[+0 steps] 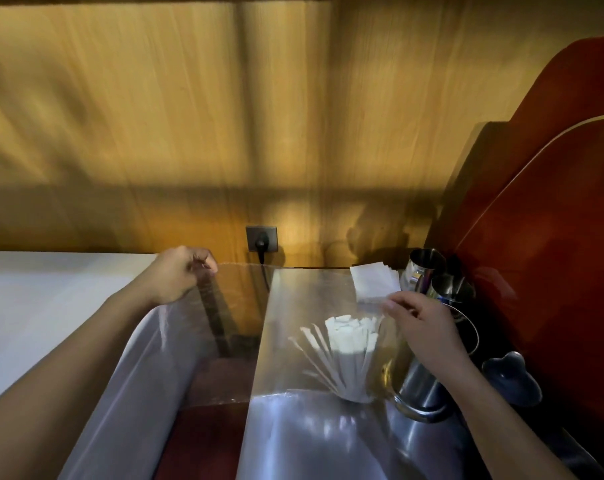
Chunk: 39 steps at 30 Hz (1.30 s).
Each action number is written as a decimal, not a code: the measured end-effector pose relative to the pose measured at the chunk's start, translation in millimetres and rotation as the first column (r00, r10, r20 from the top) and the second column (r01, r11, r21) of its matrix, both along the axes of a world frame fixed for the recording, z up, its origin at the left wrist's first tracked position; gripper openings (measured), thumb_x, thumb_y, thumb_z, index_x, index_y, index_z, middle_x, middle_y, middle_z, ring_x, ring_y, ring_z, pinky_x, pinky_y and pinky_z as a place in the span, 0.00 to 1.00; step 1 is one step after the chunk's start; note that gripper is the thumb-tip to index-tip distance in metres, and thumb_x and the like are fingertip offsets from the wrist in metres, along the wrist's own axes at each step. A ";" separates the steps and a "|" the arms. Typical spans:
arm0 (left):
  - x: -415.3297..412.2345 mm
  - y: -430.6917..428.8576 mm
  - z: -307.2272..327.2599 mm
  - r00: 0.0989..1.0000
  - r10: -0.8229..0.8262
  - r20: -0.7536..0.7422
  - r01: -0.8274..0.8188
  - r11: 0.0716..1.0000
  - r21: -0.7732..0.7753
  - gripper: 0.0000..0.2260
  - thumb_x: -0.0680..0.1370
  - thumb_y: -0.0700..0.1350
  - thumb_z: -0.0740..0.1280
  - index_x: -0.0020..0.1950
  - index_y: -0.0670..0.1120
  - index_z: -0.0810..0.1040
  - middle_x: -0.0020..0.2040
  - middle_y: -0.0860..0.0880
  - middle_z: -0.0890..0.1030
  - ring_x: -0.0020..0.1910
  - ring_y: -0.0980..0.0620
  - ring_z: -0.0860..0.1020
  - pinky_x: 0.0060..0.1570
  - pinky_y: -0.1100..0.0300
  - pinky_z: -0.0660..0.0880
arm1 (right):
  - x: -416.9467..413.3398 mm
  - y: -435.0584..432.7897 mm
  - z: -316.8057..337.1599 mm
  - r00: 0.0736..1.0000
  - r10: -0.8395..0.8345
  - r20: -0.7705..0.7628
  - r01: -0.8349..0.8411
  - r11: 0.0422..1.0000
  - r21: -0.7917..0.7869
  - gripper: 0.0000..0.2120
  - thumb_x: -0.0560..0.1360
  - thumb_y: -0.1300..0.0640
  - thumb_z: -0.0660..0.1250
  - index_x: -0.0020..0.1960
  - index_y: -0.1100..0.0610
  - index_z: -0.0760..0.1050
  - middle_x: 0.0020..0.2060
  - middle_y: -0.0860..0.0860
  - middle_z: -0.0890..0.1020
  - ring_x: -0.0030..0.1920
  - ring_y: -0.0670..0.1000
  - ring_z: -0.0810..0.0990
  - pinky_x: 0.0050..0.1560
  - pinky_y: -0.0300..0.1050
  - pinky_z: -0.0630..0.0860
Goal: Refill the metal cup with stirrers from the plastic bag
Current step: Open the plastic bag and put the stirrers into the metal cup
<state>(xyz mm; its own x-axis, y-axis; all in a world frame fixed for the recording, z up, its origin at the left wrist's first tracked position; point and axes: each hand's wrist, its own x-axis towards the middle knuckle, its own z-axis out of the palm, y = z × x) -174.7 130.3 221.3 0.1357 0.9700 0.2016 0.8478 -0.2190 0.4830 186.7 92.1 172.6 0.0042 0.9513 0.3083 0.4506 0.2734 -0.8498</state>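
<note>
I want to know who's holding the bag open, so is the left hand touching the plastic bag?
Touching. The head view shows the left hand pinching the top edge of the plastic bag between thumb and fingers, with the film stretched taut from that grip.

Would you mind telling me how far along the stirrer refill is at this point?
Early stage. Done: the plastic bag is held open at its mouth by the left hand and right hand. In hand: only the bag's edges; the stirrers sit bundled inside it. Left: moving them into a metal cup at the right; how full it is cannot be seen.
</note>
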 end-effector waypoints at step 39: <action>79.9 -2.2 -48.2 0.988 -0.148 -0.033 0.146 0.988 -0.040 0.41 0.69 0.57 0.72 0.73 0.60 0.48 0.76 0.50 0.55 0.73 0.45 0.56 0.68 0.45 0.52 | -21.8 -0.3 -23.8 0.941 0.241 0.239 -0.194 0.960 -0.204 0.06 0.72 0.60 0.67 0.38 0.52 0.78 0.35 0.45 0.79 0.39 0.47 0.76 0.44 0.45 0.72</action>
<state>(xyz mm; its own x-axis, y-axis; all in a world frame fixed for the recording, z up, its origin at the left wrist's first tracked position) -94.7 128.1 173.1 0.2838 0.9457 0.1584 0.8247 -0.3250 0.4628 164.9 91.8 148.7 -0.2662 0.9588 0.0991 0.6077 0.2467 -0.7549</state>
